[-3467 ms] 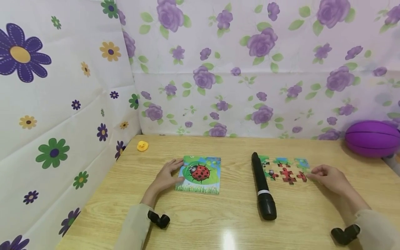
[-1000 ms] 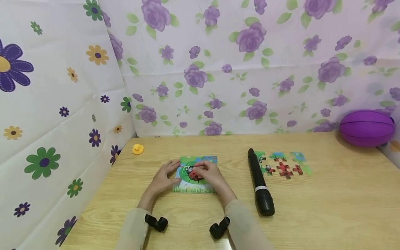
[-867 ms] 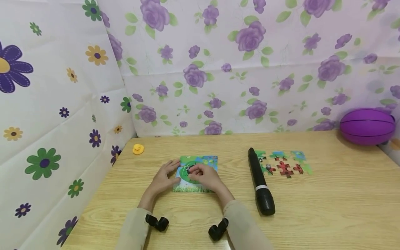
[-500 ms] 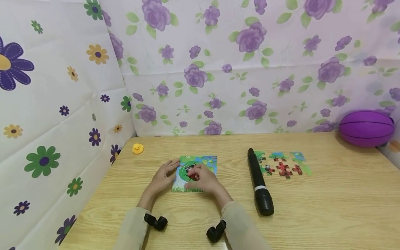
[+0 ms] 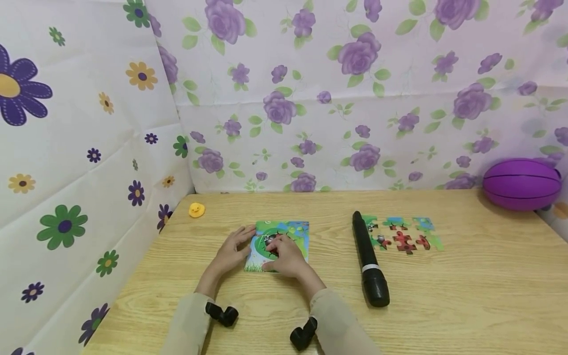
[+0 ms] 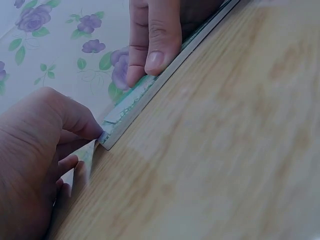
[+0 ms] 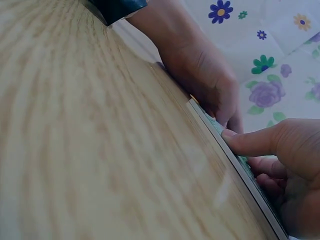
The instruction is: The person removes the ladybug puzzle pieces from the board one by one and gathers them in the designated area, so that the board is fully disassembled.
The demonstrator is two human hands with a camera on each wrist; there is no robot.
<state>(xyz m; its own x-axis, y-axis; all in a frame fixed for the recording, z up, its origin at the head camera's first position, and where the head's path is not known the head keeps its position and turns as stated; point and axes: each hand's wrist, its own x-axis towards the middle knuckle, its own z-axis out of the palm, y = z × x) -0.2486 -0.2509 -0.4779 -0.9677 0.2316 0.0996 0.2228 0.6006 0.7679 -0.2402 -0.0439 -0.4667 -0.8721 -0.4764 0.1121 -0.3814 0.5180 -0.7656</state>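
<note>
The person's left hand (image 5: 232,251) braces the left edge of the ladybug puzzle board (image 5: 280,228), fingers relaxed; the right hand (image 5: 287,257) covers its near part, thumb and forefinger apart. Assembly seems partial: several jigsaw pieces (image 5: 404,241) lie loose well to the right.

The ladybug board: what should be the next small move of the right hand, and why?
Probably a gentle downward press by the right hand: it rests on the ladybug board, and the left hand touches the board's left edge, which should help steady it. What lies beneath the right hand is hidden.
</note>
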